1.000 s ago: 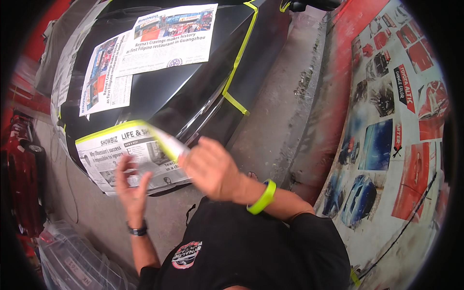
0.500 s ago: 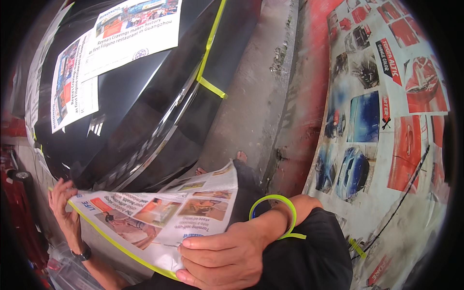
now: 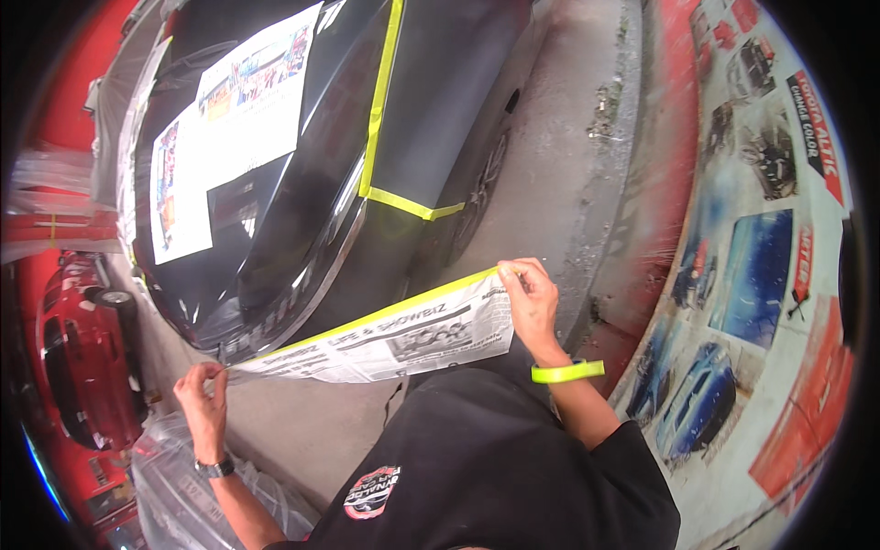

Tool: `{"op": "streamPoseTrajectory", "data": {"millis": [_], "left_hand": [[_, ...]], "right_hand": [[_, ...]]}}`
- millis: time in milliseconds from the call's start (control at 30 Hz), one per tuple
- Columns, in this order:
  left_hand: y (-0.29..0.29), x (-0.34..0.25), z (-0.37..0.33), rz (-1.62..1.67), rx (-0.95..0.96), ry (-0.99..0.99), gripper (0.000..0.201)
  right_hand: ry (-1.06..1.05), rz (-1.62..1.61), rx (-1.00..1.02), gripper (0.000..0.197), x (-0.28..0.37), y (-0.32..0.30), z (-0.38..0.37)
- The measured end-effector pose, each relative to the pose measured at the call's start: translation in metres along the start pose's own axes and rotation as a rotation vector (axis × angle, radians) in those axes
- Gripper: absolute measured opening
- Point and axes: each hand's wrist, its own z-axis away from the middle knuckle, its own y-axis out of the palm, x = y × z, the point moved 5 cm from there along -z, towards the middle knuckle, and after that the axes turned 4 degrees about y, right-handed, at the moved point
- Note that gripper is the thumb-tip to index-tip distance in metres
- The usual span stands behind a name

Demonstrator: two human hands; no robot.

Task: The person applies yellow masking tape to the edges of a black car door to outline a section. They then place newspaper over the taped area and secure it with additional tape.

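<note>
A newspaper sheet (image 3: 412,344) is stretched between my two hands, with a strip of yellow-green masking tape (image 3: 394,310) along its upper edge. My left hand (image 3: 203,408) pinches its left corner, close to the front of a black car (image 3: 275,197). Up at the right corner, my right hand (image 3: 533,307) grips the taped edge between thumb and fingers. Around my right wrist hangs a yellow-green tape roll (image 3: 568,372). Two printed paper sheets (image 3: 252,137) lie on the car's dark bodywork. More tape (image 3: 378,119) lines a panel edge and turns off sideways toward the wheel.
Concrete floor (image 3: 541,220) runs beside the car, up to a red strip. On the right is a large banner (image 3: 724,220) with car pictures. A red car (image 3: 87,353) stands at the far left. Clear plastic sheeting (image 3: 179,477) covers something at lower left.
My right hand has moved up and away from my body, from the sheet's near part to its right corner. The sheet has swung round, its taped edge now facing the car.
</note>
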Motion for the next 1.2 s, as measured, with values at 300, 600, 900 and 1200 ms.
{"op": "streamPoseTrajectory", "data": {"millis": [300,600,900,1200], "left_hand": [[-0.020,-0.145,-0.092,-0.117,0.014,0.125,0.003],[-0.035,-0.257,-0.159,-0.461,0.042,0.492,0.007],[-0.044,-0.289,-0.168,-0.443,0.137,0.487,0.007],[-0.050,-0.316,-0.165,-0.421,0.175,0.514,0.009]], "right_hand": [[0.632,-0.420,-0.132,0.015,-0.223,0.086,-0.050],[0.821,-0.677,-0.206,0.014,-0.262,0.132,-0.087],[0.818,-0.546,-0.231,0.015,-0.272,0.158,-0.116],[0.841,-0.606,-0.245,0.017,-0.270,0.165,-0.119]]}}
